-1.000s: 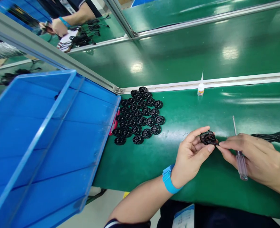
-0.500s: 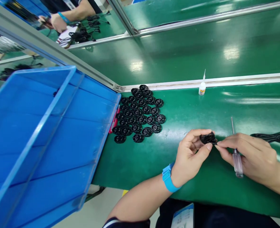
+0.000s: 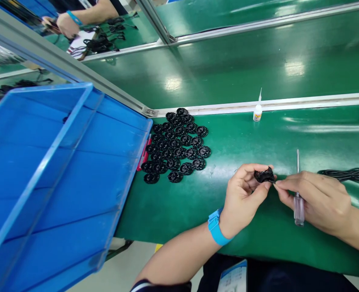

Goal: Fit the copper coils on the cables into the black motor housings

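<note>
A round black plastic part (image 3: 263, 175) is pinched between the thumb and fingers of my left hand (image 3: 246, 194), above the green table. My right hand (image 3: 319, 198) is closed, its thumb and index fingertips meeting at the near right edge of that part; the small bit between them is too fine to make out. Tucked in the same hand is a screwdriver (image 3: 299, 211) with a clear handle, its metal shaft pointing away from me. A blue band (image 3: 217, 228) circles my left wrist. To the left lie several similar round black parts (image 3: 179, 152) in a cluster.
A large blue bin (image 3: 106, 170) stands tilted at the left, beside a red object (image 3: 144, 154). A small white bottle (image 3: 257, 112) with a thin nozzle stands near the back rail. Coiled black cable (image 3: 349, 175) lies at right. Beyond the frame, another person's hand (image 3: 67, 25) works near cables.
Both hands have shifted very slightly left with the black part, which has turned a little. The screwdriver has tilted closer to upright in my right hand. The view has moved slightly.
</note>
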Tool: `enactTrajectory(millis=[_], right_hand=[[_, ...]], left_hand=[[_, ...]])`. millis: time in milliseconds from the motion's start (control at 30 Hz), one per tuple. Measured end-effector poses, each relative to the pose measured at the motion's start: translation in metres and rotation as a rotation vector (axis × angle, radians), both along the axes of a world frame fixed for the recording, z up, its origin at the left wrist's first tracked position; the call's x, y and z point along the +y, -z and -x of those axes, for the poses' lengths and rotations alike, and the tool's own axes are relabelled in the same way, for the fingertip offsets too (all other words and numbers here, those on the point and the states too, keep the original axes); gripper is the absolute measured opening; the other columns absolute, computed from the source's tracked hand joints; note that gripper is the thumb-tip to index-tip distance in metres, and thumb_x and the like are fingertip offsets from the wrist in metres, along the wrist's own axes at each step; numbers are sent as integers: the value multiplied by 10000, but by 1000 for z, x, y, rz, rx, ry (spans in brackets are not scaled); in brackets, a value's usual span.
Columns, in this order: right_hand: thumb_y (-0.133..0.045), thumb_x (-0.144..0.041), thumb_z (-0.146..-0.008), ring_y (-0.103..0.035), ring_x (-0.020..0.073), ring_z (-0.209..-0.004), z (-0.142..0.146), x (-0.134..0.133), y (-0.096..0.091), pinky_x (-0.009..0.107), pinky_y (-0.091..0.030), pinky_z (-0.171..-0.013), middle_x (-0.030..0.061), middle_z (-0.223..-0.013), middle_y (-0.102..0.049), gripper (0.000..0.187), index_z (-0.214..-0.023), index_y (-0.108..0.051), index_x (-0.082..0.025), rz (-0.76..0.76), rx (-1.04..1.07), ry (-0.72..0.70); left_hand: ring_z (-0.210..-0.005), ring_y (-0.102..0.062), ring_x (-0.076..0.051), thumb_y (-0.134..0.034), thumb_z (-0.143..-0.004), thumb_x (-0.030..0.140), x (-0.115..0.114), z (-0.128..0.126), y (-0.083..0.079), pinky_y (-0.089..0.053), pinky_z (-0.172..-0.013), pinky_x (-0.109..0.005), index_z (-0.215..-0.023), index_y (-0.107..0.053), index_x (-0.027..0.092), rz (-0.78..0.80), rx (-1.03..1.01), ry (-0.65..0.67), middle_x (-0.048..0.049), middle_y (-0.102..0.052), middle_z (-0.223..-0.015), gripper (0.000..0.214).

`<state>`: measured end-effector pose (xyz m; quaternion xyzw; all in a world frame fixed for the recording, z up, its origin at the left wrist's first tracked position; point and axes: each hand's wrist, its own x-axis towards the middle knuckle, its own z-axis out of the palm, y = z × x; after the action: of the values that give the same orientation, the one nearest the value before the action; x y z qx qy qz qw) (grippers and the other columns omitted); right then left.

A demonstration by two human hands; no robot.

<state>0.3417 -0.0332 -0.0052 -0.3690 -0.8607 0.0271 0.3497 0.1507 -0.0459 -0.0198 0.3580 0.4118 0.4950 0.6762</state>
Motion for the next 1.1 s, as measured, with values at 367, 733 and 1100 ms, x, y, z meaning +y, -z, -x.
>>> enactTrajectory(millis=[367, 733, 1100], right_hand=[[-735, -88, -908, -685, 110, -689, 0, 3, 2, 247, -559, -677, 2, -823, -738, 152, -1000, -653, -176, 13, 9, 12], [-688, -163, -977, -685, 127, -700, -2, 6, -4, 284, -550, -709, 14, -842, -752, 59, -982, -631, -178, -76, -140, 82], [-678, -212, -992, -740, 136, -727, -6, 10, -7, 260, -596, -708, 17, -905, -785, 57, -1034, -645, -194, 75, -33, 24]], left_hand=[[-1044, -770, -181, -723, -937, 173, -3, -3, 9, -607, -890, -265, -1163, -705, 217, -203, 242, -107, -75, -800, -1188, 231], [-1093, -768, -208, -619, -1002, 167, -8, -1, 9, -629, -938, -309, -1474, -545, 237, -327, 463, 12, -121, -681, -1428, 483], [-1262, -694, -228, -667, -1015, 268, -6, 0, 8, -579, -1034, -321, -1399, -585, 262, -104, 228, 63, -89, -668, -1447, 393]])
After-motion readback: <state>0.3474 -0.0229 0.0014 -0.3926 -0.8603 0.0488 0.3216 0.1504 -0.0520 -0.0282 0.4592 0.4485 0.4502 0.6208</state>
